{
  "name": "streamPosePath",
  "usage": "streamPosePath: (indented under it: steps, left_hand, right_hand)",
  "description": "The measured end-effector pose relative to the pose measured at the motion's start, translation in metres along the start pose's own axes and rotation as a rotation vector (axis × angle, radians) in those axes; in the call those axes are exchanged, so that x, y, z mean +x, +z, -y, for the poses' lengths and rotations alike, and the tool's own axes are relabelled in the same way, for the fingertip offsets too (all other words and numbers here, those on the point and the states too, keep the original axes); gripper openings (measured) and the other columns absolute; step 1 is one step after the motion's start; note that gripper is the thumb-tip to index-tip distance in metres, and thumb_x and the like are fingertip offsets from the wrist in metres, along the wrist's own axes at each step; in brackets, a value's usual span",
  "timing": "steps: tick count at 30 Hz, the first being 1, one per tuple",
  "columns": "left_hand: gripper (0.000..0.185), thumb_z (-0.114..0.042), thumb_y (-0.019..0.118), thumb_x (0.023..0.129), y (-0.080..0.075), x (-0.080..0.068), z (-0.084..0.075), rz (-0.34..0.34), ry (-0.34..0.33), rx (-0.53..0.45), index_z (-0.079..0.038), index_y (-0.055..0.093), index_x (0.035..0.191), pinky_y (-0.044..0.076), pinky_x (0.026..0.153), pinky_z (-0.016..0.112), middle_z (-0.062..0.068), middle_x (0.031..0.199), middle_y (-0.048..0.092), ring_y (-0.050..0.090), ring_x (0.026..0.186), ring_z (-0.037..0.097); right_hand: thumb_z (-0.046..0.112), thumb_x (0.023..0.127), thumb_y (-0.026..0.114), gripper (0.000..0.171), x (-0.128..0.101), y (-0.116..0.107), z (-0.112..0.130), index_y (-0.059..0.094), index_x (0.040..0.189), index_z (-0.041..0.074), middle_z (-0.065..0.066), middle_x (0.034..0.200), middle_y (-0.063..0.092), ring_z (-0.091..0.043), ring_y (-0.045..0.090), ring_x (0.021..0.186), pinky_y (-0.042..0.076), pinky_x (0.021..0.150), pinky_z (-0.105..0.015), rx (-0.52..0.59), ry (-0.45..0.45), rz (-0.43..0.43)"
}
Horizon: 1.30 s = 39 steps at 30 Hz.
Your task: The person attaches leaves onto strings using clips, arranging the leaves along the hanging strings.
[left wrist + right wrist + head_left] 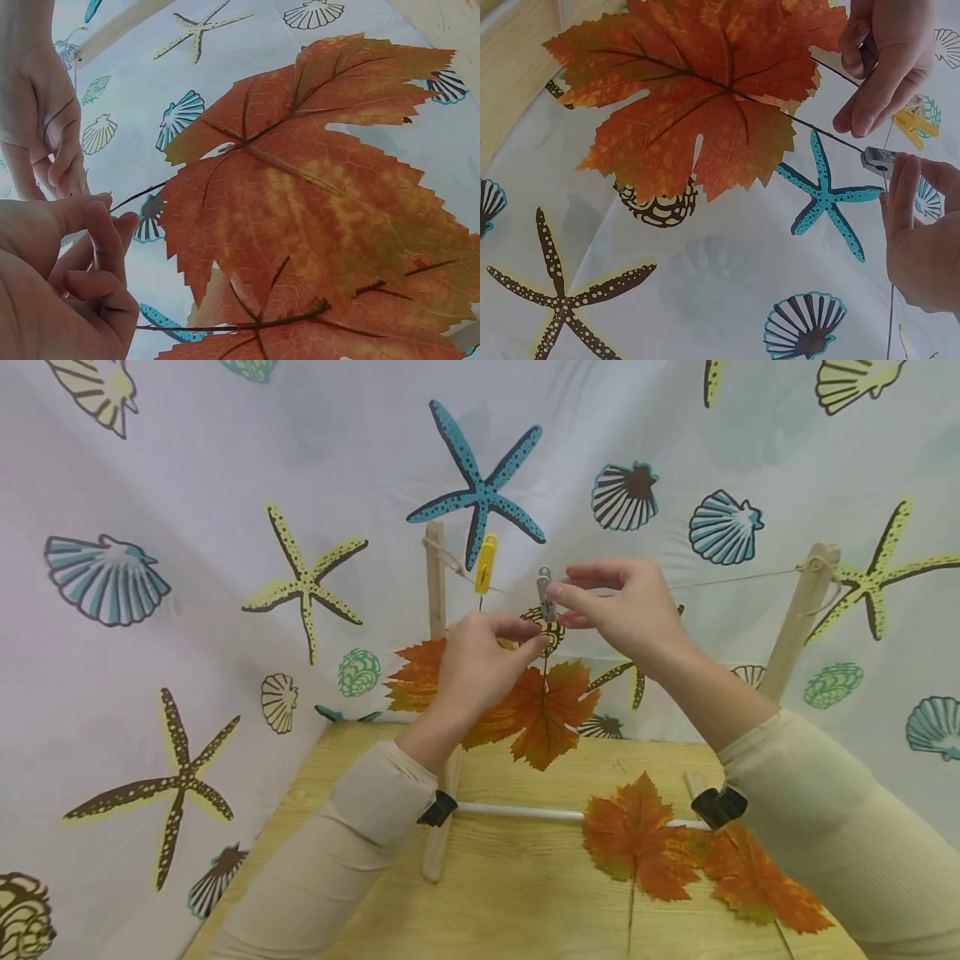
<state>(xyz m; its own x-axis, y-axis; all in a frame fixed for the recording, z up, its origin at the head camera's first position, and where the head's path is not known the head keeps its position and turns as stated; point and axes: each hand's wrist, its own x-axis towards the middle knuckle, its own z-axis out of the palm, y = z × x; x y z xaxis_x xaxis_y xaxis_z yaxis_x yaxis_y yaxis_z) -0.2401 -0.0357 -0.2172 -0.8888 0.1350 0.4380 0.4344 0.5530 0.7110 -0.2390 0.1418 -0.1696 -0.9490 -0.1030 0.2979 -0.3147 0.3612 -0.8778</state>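
Two hands are working at a thin string (735,581) stretched between two wooden posts. The right hand (626,610) is pinching a small grey clip (545,596) on the string, thumb and forefinger pressed together on it, probably squeezing its mouth apart, though I cannot tell from here whether it is gaping. The left hand (480,660) is pinching the stem of an orange leaf (543,714) and lifting the stem tip toward the clip; fingers curled tight on the stem so the blade is hanging free below. In the right wrist view the stem is running right up to the clip (877,160), touching or nearly so. A yellow clip (486,564) is already sitting on the string near the left post (434,581), with another orange leaf (416,677) hanging beneath it, partly hidden behind the left hand. The right post (798,618) is leaning outward, likely keeping the string taut.

Both posts are standing on a pale wooden table (510,893), joined low down by a white rod (517,812) held with black clamps. Two more leaves are lying flat on the table near the right forearm (637,839), (757,881), within easy reach. A white cloth printed with starfish and shells (187,527) is hanging all round behind.
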Motion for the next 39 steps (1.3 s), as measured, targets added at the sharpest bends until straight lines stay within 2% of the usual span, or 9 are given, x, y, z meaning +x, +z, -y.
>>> streamPosePath:
  steps: [4,8,13,20,26,33,39]
  left_hand:
    - [0.020,-0.026,0.073,0.092,-0.001,-0.001,0.000,0.003,0.026,-0.009,-0.012,0.080,0.104,0.051,0.071,0.030,0.003,0.104,0.078,0.065,0.090,0.019]
    - [0.019,-0.027,0.075,0.091,-0.005,-0.004,0.006,0.025,0.005,-0.052,-0.012,0.081,0.102,0.050,0.064,0.028,0.003,0.099,0.078,0.063,0.082,0.019]
    - [0.020,-0.027,0.076,0.090,-0.009,-0.009,0.015,0.093,-0.031,-0.121,-0.013,0.081,0.103,0.054,0.064,0.026,0.002,0.097,0.077,0.066,0.083,0.018]
    - [0.023,-0.031,0.075,0.091,-0.007,-0.010,0.021,0.194,-0.023,-0.154,-0.016,0.079,0.108,0.056,0.068,0.027,-0.002,0.100,0.076,0.066,0.083,0.018]
    - [0.022,-0.030,0.074,0.092,-0.002,-0.015,0.031,0.262,-0.005,-0.239,-0.017,0.079,0.110,0.054,0.067,0.028,-0.002,0.102,0.076,0.065,0.081,0.018]
    - [0.027,-0.030,0.074,0.092,0.006,-0.028,0.040,0.261,0.017,-0.328,-0.016,0.076,0.114,0.054,0.068,0.028,-0.001,0.113,0.073,0.065,0.081,0.020]
    - [0.030,-0.028,0.072,0.093,0.011,-0.034,0.044,0.297,0.034,-0.372,-0.013,0.074,0.119,0.058,0.072,0.039,0.003,0.109,0.073,0.069,0.080,0.027]
  right_hand:
    - [0.029,0.093,0.072,0.046,-0.005,-0.004,-0.003,0.063,0.132,0.004,-0.013,0.126,0.069,-0.013,0.076,0.084,0.058,0.086,-0.030,0.037,-0.027,-0.018]
    - [0.023,0.092,0.073,0.039,-0.007,-0.006,-0.007,0.067,0.126,0.003,-0.014,0.120,0.071,-0.013,0.075,0.078,0.060,0.076,-0.027,0.091,-0.068,-0.024]
    - [0.025,0.092,0.074,0.039,-0.009,-0.009,-0.011,0.068,0.124,0.005,-0.009,0.116,0.073,-0.015,0.075,0.078,0.060,0.075,-0.027,0.129,-0.085,-0.016]
    - [0.025,0.092,0.074,0.038,-0.016,-0.013,-0.013,0.069,0.124,0.005,-0.007,0.116,0.073,-0.018,0.075,0.078,0.060,0.075,-0.029,0.163,-0.109,-0.027]
    - [0.029,0.092,0.073,0.038,-0.030,-0.011,-0.018,0.069,0.125,0.011,-0.007,0.118,0.073,-0.020,0.075,0.083,0.060,0.076,-0.030,0.081,-0.049,0.031]
    - [0.032,0.093,0.072,0.033,-0.044,-0.007,-0.029,0.072,0.119,0.011,-0.008,0.110,0.073,-0.024,0.074,0.080,0.059,0.070,-0.031,0.018,-0.010,0.056]
    - [0.032,0.095,0.070,0.033,-0.051,-0.004,-0.039,0.071,0.120,0.011,-0.009,0.117,0.070,-0.017,0.072,0.077,0.059,0.072,-0.031,-0.004,-0.016,0.108]
